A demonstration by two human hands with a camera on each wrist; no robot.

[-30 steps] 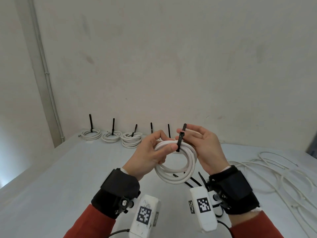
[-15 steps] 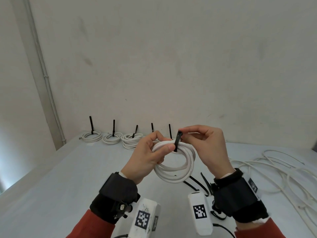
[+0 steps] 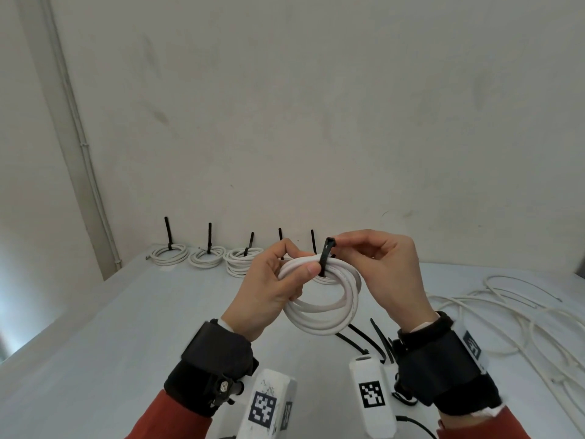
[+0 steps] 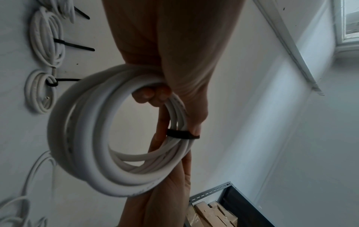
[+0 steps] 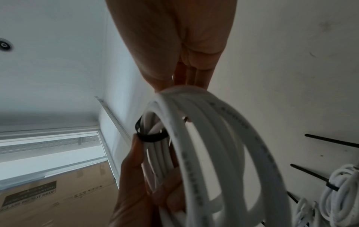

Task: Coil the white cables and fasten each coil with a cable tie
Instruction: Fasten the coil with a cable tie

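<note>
Pale plaster wall (image 3: 316, 122) fills the background, and the grey bench (image 3: 142, 327) lies below it. Both hands hold one white cable coil (image 3: 316, 324) in the air above the bench; every place here is given from this coil. To its right, loose white cables (image 3: 525, 315) lie spread on the bench. Behind it and to its left, a row of finished coils (image 3: 235, 259) rests close to the wall, each with a black tie that stands up. The left hand (image 3: 266, 293) grips the left side of the coil, with its fingers (image 4: 149, 95) curled through the ring and the thumb pressed on the top strands. The right hand (image 3: 392, 274), at the upper right of the coil, pinches the top end of a black cable tie (image 3: 325, 258) between thumb and forefinger. This tie goes around the top strands. Below the coil, spare ties (image 3: 354, 339) lie on the bench.
</note>
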